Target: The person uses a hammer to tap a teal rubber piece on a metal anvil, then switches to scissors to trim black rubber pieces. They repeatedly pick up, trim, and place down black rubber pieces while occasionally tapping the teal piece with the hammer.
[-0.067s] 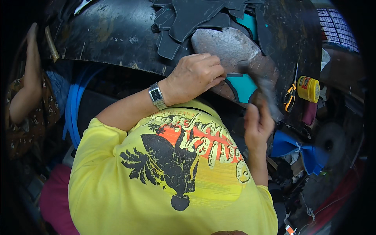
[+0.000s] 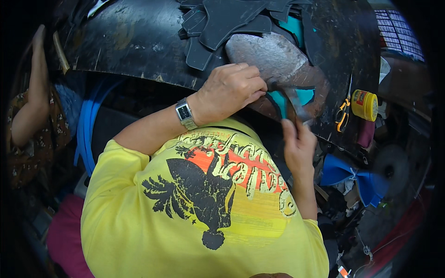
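Note:
My left hand [image 2: 234,88], a watch on its wrist, is closed with its fingertips pinching the near-left edge of a turquoise piece with black edging [image 2: 305,96]. That piece lies on a brownish, worn stone slab [image 2: 317,83] at the table's near edge. In my right hand [image 2: 299,146] is the handle of a hammer [image 2: 296,104], smeared by motion. Its head is down on or just over the piece, right beside my left fingertips; whether it touches cannot be made out. The hammer covers the middle of the piece.
Dark cut pieces [image 2: 227,21] are heaped on the black table [image 2: 134,46] beyond the slab. Orange-handled scissors [image 2: 343,113] and a yellow jar [image 2: 365,104] sit at the right. Another person's arm [image 2: 37,92] is at the far left. Blue strips [image 2: 88,125] hang below the table.
My right hand and the hammer have swung down and left onto the turquoise piece, near my left fingertips. My left hand stays in place.

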{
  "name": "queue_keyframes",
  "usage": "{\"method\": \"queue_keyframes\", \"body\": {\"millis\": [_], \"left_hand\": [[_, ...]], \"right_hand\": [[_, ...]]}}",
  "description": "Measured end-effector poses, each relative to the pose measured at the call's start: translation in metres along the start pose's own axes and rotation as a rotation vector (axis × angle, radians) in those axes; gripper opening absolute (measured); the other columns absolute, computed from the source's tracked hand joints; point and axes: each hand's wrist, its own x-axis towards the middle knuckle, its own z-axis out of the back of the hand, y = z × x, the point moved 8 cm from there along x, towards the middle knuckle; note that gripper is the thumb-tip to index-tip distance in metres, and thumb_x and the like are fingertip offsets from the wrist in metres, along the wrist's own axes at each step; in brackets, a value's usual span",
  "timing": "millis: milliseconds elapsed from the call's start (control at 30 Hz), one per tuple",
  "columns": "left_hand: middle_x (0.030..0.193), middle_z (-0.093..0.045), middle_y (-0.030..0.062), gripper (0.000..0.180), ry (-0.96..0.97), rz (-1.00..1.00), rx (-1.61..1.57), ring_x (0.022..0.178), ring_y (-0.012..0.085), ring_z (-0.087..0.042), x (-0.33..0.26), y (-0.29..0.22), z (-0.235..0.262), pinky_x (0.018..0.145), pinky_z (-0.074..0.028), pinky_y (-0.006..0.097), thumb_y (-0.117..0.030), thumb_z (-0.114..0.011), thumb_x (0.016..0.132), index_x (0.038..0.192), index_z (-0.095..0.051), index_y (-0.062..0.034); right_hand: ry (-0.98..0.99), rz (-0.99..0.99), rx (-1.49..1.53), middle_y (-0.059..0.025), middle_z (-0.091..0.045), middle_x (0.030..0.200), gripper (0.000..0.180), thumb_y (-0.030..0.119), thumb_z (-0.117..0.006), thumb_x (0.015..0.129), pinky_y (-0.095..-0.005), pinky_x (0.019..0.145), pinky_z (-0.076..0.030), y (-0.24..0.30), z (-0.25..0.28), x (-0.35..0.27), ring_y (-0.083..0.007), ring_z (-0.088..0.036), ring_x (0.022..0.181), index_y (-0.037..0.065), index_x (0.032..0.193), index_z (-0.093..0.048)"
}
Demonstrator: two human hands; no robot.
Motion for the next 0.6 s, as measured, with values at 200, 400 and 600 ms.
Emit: {"method": "queue_keyframes", "body": {"millis": [200, 400, 600], "left_hand": [[0.085, -0.063, 0.0058, 0.014, 0.003, -0.008, -0.004, 0.082, 0.0241, -0.063, -0.002, 0.001, 0.003, 0.072, -0.052, 0.035, -0.012, -0.076, 0.081, 0.093, -0.071, -0.0070], [0.085, -0.062, 0.0056, 0.012, 0.014, -0.004, -0.024, 0.081, 0.0245, -0.063, -0.001, 0.002, 0.005, 0.072, -0.052, 0.035, -0.011, -0.076, 0.081, 0.090, -0.069, -0.0066], [0.084, -0.062, 0.0057, 0.013, 0.006, 0.008, -0.019, 0.080, 0.0250, -0.063, -0.002, 0.004, 0.004, 0.071, -0.052, 0.036, -0.012, -0.077, 0.080, 0.086, -0.067, -0.0062]], "right_hand": [[0.102, -0.014, -0.041, -0.0176, -0.071, 0.101, 0.045, 0.011, -0.064, 0.098, -0.0305, 0.073, -0.052, -0.004, -0.007, 0.009, -0.0149, -0.064, 0.074, 0.005, 0.141, -0.054], [0.097, -0.058, -0.002, -0.0175, -0.071, 0.116, 0.038, 0.009, -0.065, 0.096, -0.0292, 0.080, -0.052, -0.003, -0.001, 0.011, -0.0129, -0.067, 0.089, 0.001, 0.133, -0.059], [0.002, 0.132, 0.053, -0.0182, -0.069, 0.115, 0.037, 0.006, -0.067, 0.094, -0.0286, 0.082, -0.052, 0.010, 0.002, 0.005, -0.0158, -0.069, 0.093, -0.001, 0.130, -0.061]]}}
